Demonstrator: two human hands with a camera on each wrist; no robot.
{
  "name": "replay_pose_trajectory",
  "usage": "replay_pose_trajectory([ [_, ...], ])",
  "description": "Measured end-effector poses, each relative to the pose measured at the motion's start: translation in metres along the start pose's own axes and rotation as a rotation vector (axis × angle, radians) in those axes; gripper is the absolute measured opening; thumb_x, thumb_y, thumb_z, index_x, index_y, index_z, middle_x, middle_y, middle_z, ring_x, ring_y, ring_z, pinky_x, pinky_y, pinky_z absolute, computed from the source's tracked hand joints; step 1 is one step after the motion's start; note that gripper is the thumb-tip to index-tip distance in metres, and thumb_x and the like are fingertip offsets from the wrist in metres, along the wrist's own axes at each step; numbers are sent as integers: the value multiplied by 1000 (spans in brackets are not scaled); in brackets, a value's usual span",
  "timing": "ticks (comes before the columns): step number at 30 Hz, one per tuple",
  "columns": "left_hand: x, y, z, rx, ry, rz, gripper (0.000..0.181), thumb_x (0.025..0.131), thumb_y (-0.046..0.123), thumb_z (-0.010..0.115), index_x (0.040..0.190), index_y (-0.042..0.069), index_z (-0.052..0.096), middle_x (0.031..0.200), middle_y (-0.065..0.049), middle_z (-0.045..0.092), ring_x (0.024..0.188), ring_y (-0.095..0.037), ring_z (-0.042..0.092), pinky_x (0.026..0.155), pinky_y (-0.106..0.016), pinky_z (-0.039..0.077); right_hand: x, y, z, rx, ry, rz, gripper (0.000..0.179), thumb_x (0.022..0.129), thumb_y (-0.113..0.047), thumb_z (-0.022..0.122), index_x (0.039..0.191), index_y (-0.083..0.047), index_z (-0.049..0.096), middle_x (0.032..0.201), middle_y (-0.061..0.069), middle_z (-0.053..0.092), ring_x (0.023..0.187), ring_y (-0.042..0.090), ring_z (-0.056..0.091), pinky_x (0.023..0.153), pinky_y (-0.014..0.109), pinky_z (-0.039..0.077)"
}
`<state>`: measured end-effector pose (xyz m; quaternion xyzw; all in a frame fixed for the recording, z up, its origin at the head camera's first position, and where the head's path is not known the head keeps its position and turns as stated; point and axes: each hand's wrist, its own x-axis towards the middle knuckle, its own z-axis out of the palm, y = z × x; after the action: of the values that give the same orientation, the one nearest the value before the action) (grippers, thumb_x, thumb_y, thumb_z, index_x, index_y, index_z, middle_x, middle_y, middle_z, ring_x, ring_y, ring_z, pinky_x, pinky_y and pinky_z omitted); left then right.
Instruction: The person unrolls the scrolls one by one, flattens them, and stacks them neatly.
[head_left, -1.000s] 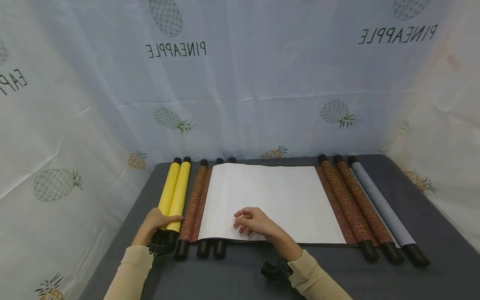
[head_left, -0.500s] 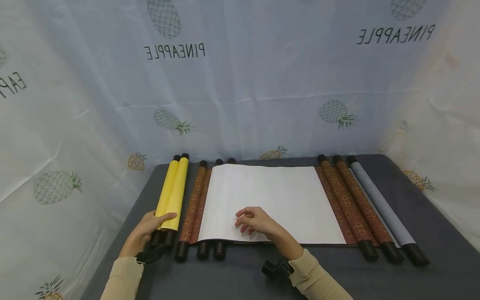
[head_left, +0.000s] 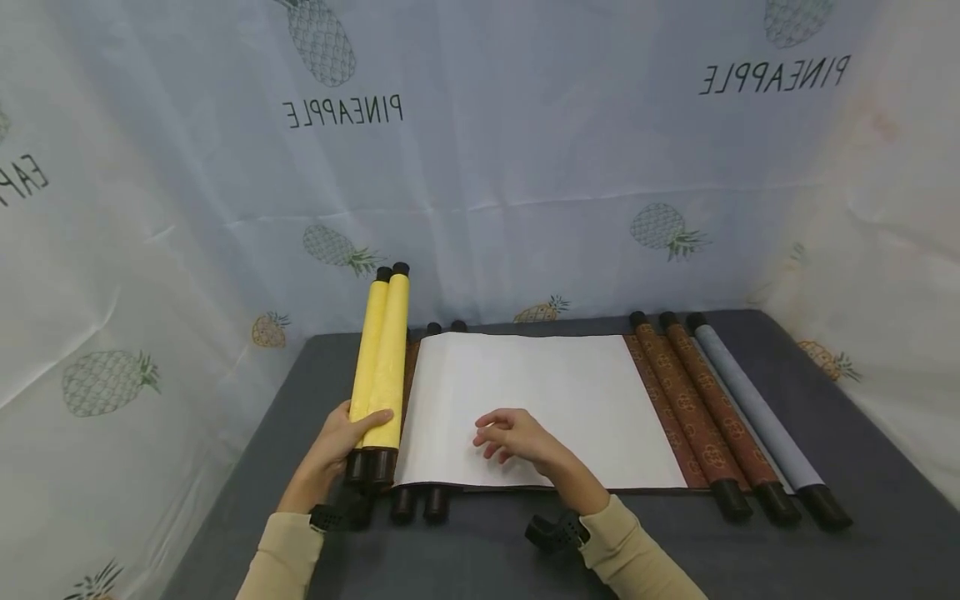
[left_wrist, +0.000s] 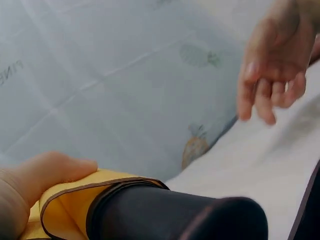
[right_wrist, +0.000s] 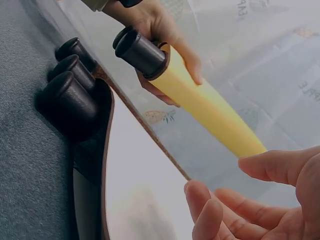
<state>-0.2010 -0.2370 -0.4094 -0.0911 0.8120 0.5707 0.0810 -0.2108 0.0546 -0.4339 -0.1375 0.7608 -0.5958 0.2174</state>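
Note:
My left hand [head_left: 330, 450] grips a yellow scroll [head_left: 387, 367] near its lower end, thumb across the front. The scroll is wound into two rolls side by side with black knobs. It hangs tilted above the table, over the left edge of an unrolled scroll with a blank white sheet [head_left: 547, 383]. In the left wrist view a black knob [left_wrist: 170, 212] and the yellow edge lie close by the thumb. Over the white sheet hovers my right hand [head_left: 517, 437], its fingers loosely bent and holding nothing. The yellow scroll partly hides the brown roll at left.
Brown patterned rolls [head_left: 678, 392] and a grey roll [head_left: 757, 408] lie at the right of the sheet. Several black knobs [right_wrist: 70, 102] stick out at its near left corner. The dark table [head_left: 465, 558] meets a pineapple-print curtain [head_left: 487, 150] behind and at the sides.
My left hand has lifted the yellow scroll off the table's left side and carried it right, toward the white sheet. The right hand has stayed nearly still.

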Motion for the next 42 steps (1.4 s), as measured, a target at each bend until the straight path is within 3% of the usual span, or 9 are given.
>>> replay_pose_trajectory([
  [8, -2, 26, 46, -94, -52, 77, 64, 86, 22, 70, 136, -1, 35, 102, -11, 60, 76, -13, 63, 69, -27, 53, -1, -6, -10, 37, 45, -4, 40, 97, -20, 53, 126, 8, 54, 109, 25, 70, 77, 10, 67, 68, 27, 56],
  [17, 5, 52, 114, -246, -100, 169, 66, 85, 17, 70, 136, -2, 33, 113, -18, 56, 82, -14, 64, 72, -28, 54, 0, -13, -19, 184, 303, 9, 59, 98, -32, 54, 143, 2, 38, 121, 25, 65, 88, 15, 69, 73, 28, 58],
  [26, 8, 71, 168, -354, -161, 212, 74, 83, 20, 73, 139, 1, 29, 116, -16, 53, 86, -14, 61, 74, -25, 55, -6, -22, -40, 237, 394, -51, 52, 99, -34, 51, 136, 2, 49, 127, 21, 57, 98, 12, 60, 85, 29, 55],
  [32, 6, 69, 190, -343, -165, 261, 75, 81, 18, 75, 139, 3, 29, 119, -17, 51, 91, -15, 59, 77, -27, 54, -10, -22, -50, 198, 431, -56, 46, 95, -28, 59, 131, 0, 54, 118, 18, 62, 90, 9, 60, 82, 25, 50],
  [42, 2, 63, 202, -362, -123, 356, 79, 76, 19, 81, 135, 2, 32, 118, -18, 52, 89, -12, 60, 78, -27, 55, -15, -23, -50, 207, 558, -33, 55, 80, -16, 75, 126, 2, 52, 113, 18, 64, 84, 10, 63, 76, 25, 56],
])
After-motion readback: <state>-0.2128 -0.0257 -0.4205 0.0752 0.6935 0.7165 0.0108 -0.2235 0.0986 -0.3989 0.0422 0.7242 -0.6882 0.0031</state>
